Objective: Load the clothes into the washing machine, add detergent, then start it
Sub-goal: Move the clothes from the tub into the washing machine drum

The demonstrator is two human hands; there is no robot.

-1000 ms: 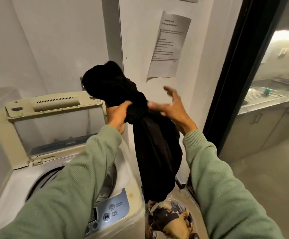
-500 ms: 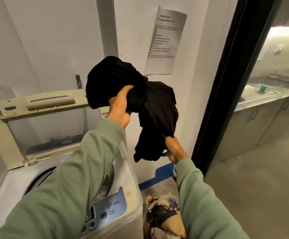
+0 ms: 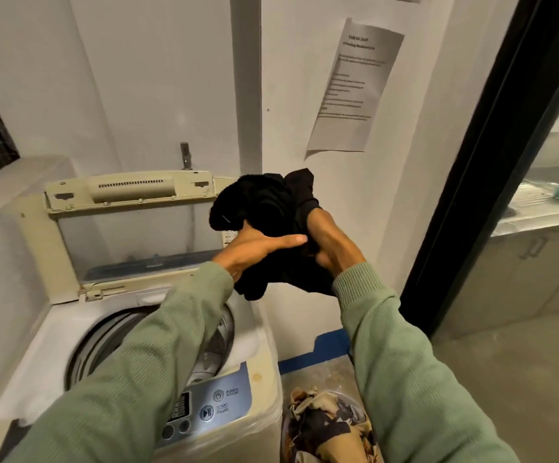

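Observation:
A bunched black garment [image 3: 264, 208] is held in the air between both hands, above the right rear corner of the top-loading washing machine [image 3: 258, 342]. My left hand [image 3: 258, 248] grips it from below, thumb stretched across the cloth. My right hand [image 3: 331, 242] clutches its right side, fingers buried in the fabric. The machine's lid [image 3: 131, 225] stands raised and the drum opening [image 3: 104, 335] shows beneath my left sleeve. Its control panel [image 3: 211, 406] with power and start buttons faces me at the front.
A basket of patterned clothes [image 3: 324, 426] sits on the floor right of the machine. A tap [image 3: 186, 155] and a paper notice [image 3: 351, 88] are on the wall behind. A dark door frame [image 3: 471, 182] opens to a kitchen counter [image 3: 538, 215] at right.
The hanging garment has been gathered up into a ball. My right hand rose from its lower end to its side, and both hands dropped lower, closer to the machine.

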